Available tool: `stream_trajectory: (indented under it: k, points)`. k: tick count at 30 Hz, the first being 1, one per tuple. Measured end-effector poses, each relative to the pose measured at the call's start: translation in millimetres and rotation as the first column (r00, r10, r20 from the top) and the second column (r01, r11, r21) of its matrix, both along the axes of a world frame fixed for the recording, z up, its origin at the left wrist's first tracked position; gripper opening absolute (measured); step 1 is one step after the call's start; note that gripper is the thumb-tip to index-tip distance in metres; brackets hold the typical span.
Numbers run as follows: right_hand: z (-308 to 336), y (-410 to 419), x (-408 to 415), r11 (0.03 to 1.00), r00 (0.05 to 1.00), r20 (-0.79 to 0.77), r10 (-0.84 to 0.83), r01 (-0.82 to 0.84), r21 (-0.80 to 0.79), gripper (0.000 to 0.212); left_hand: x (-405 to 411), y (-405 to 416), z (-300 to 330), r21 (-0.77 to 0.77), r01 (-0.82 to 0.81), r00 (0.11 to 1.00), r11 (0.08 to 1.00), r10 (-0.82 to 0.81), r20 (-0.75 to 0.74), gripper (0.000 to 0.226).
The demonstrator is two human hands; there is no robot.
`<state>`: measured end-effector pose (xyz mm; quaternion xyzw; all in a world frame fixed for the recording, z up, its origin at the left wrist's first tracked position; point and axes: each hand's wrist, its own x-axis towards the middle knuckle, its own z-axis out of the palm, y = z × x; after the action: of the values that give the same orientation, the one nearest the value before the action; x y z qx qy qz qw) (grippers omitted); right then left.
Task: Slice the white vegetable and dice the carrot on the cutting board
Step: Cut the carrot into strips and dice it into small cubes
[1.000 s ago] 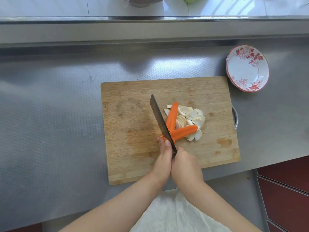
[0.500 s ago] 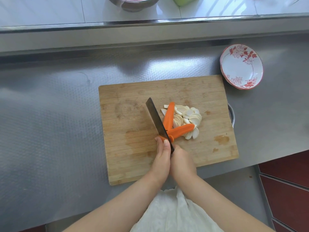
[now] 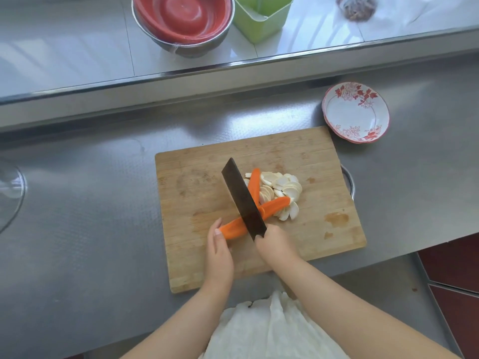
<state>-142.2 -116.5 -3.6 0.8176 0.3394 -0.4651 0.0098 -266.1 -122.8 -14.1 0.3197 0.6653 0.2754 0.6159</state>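
Left hand had slid out to the left and pinched the end of one carrot piece, pulling it away from the white slices. Right hand, curled tight on the knife, lay across it on the cutting board. I judged the white vegetable done and carrot dicing just starting.

Beyond the steel worktop, on its raised ledge, stand a metal bowl holding red bowls, a green tub just right of it, while a red-flowered dish sits on the worktop's right side.
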Motion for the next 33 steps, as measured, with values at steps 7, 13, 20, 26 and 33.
stream_trajectory:
  k: [7, 13, 20, 26, 33]
  points:
    - [-1.3, -6.4, 13.6, 0.979, 0.981, -0.132, -0.139, 0.156, 0.127, 0.027, -8.3, 7.7, -7.6, -0.063, -0.098, 0.979, 0.993, 0.085, -0.184, 0.029]
    - [1.4, -16.1, 23.0, 0.964, 0.958, -0.228, -0.174, 0.212, 0.158, 0.032, -19.1, 20.3, -20.5, -0.071, -0.152, 0.951, 0.986, 0.126, -0.282, 0.016]
    - [17.9, -24.6, 40.2, 0.953, 0.973, -0.214, -0.087, 0.144, 0.268, 0.012, -29.1, 34.1, -23.4, -0.008, -0.169, 0.936, 0.986, 0.158, -0.315, 0.008]
    - [33.3, -30.2, 55.8, 0.932, 0.983, -0.171, -0.062, 0.118, 0.341, 0.011, -22.5, 48.0, -17.3, 0.040, -0.329, 0.920, 0.944, 0.329, -0.214, 0.011]
    - [37.8, -40.1, 68.3, 0.932, 0.984, -0.139, -0.111, 0.152, 0.328, 0.019, 12.0, 46.2, -10.7, 0.228, 0.502, 0.669, 0.834, -0.208, -0.713, 0.048]
